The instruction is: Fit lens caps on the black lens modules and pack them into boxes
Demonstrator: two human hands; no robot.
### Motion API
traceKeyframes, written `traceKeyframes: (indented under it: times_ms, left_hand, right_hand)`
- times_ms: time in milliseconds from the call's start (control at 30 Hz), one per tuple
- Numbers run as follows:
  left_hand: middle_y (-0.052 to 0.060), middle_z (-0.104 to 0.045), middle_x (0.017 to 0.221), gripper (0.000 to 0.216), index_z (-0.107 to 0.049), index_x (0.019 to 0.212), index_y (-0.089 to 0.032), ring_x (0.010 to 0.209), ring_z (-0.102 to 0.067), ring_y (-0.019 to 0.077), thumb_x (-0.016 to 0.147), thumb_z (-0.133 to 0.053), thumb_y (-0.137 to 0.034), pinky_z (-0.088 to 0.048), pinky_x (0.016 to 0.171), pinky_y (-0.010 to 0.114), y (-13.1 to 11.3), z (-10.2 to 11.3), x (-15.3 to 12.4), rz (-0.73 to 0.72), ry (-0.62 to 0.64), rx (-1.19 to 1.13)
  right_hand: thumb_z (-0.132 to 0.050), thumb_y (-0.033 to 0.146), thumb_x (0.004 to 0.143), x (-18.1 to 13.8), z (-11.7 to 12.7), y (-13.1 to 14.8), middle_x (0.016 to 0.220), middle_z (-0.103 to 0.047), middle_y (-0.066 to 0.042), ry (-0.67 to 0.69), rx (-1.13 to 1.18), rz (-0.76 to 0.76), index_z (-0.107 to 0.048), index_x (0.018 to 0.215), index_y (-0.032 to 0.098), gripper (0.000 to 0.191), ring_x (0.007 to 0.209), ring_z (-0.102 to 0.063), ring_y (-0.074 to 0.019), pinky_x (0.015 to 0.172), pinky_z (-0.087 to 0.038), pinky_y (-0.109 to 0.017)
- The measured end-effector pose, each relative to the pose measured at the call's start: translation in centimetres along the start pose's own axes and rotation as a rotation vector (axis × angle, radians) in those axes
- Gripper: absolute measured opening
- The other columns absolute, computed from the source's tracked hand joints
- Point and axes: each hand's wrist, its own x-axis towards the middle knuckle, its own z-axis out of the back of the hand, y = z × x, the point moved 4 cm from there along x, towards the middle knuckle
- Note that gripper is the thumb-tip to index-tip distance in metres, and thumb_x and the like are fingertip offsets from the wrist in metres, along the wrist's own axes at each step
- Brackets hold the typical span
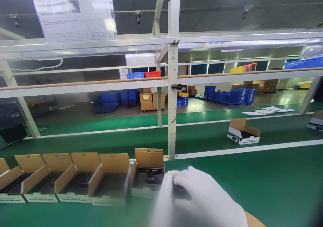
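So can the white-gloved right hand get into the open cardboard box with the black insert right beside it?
Probably yes. The gloved right hand sits right next to the open cardboard box, whose lid stands up at the back, and nothing lies between them on the green belt.

You had a small dark part [178,189], mostly hidden, beside an open cardboard box [147,173] with a black insert.

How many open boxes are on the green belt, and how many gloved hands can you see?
Open boxes in the near row: 6
Open boxes farther along the belt: 2
White-gloved hand, right: 1
Total: 9
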Motion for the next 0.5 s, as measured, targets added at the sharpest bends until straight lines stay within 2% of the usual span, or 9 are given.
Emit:
traceKeyframes:
  times_ms: [33, 100, 167, 233, 267, 300, 333, 400, 500]
  left_hand:
    - [0.012, -0.063, 0.115, 0.062, -0.057, 0.116, -0.018, 0.120, -0.053, 0.0259, 0.079, -0.053, -0.068, -0.044, 0.103, 0.034, -0.4, 0.1, -0.4, -0.055, -0.013, 0.124]
    - [0.013, -0.051, 0.136, 0.073, -0.044, 0.134, -0.020, 0.132, -0.043, 0.0285, 0.083, -0.037, -0.071, -0.036, 0.112, 0.039, -1.4, 0.6, -1.1, -0.175, -0.003, 0.452]
    - [0.013, -0.047, 0.142, 0.074, -0.039, 0.139, -0.021, 0.135, -0.038, 0.0297, 0.086, -0.023, -0.070, -0.030, 0.116, 0.043, -2.7, 1.8, -1.4, -0.269, 0.050, 0.705]
    - [0.011, -0.047, 0.143, 0.067, -0.043, 0.136, -0.022, 0.136, -0.037, 0.0291, 0.088, -0.025, -0.066, -0.024, 0.119, 0.044, -3.9, 4.3, -1.1, -0.305, 0.053, 0.831]
    - [0.010, -0.045, 0.145, 0.063, -0.044, 0.135, -0.022, 0.136, -0.037, 0.0296, 0.088, -0.031, -0.062, -0.021, 0.120, 0.046, -4.3, 6.1, -0.7, -0.296, 0.006, 0.913]
    - [0.010, -0.042, 0.147, 0.059, -0.043, 0.136, -0.023, 0.137, -0.037, 0.0297, 0.089, -0.034, -0.058, -0.023, 0.119, 0.048, -4.6, 8.0, -0.1, -0.270, -0.097, 1.103]
    - [0.011, -0.039, 0.150, 0.060, -0.040, 0.138, -0.023, 0.136, -0.037, 0.0311, 0.088, -0.035, -0.055, -0.028, 0.116, 0.051, -4.4, 10.0, 0.5, -0.178, -0.190, 1.296]
    - [0.015, -0.041, 0.147, 0.054, -0.048, 0.132, -0.017, 0.136, -0.037, 0.0324, 0.088, -0.036, -0.044, -0.034, 0.112, 0.052, -3.4, 12.7, 1.7, -0.095, -0.164, 1.428]
    - [0.016, -0.044, 0.145, 0.048, -0.056, 0.123, -0.014, 0.139, -0.034, 0.0301, 0.088, -0.030, -0.033, -0.031, 0.114, 0.049, -0.7, 13.9, 3.0, -0.057, -0.020, 1.536]
  right_hand:
    - [-0.067, 0.027, 0.072, -0.1, 0.1, 0.0, 0.081, -0.067, -0.007, 0.007, -0.073, -0.007, -0.067, 0.092, 0.024, 0.020, 0.072, -0.058, -0.0265, 0.060, -0.041, -0.037]
    - [-0.063, 0.022, 0.072, -0.2, 0.3, 0.1, 0.080, -0.066, -0.008, -0.026, -0.163, -0.028, -0.066, 0.095, 0.021, 0.023, 0.071, -0.057, -0.0266, 0.060, -0.041, -0.038]
    - [-0.060, 0.021, 0.075, -0.4, 0.6, 0.1, 0.081, -0.066, -0.005, -0.062, -0.080, -0.014, -0.065, 0.094, 0.022, 0.019, 0.071, -0.057, -0.0232, 0.062, -0.043, -0.035]
    - [-0.061, 0.022, 0.076, -0.8, 1.0, -0.3, 0.086, -0.066, 0.000, -0.113, 0.114, -0.008, -0.063, 0.093, 0.025, 0.017, 0.076, -0.057, -0.0189, 0.067, -0.045, -0.031]
    - [-0.063, 0.021, 0.076, -1.1, 1.3, -0.8, 0.088, -0.066, 0.002, -0.142, 0.200, -0.024, -0.063, 0.093, 0.026, 0.018, 0.078, -0.058, -0.0172, 0.069, -0.046, -0.029]
    - [-0.064, 0.020, 0.074, -1.5, 1.5, -1.3, 0.090, -0.066, 0.003, -0.172, 0.260, -0.045, -0.062, 0.093, 0.027, 0.020, 0.080, -0.057, -0.0160, 0.071, -0.046, -0.028]
    - [-0.064, 0.018, 0.072, -1.9, 1.7, -1.8, 0.090, -0.065, 0.004, -0.198, 0.295, -0.066, -0.061, 0.092, 0.027, 0.022, 0.081, -0.057, -0.0150, 0.072, -0.046, -0.026]
    - [-0.064, 0.016, 0.070, -2.5, 2.0, -2.5, 0.088, -0.063, 0.004, -0.220, 0.314, -0.086, -0.059, 0.089, 0.026, 0.022, 0.079, -0.056, -0.0138, 0.071, -0.046, -0.025]
    - [-0.062, 0.013, 0.070, -3.2, 2.1, -2.7, 0.083, -0.060, 0.005, -0.229, 0.305, -0.066, -0.056, 0.083, 0.025, 0.018, 0.074, -0.053, -0.0125, 0.067, -0.045, -0.024]
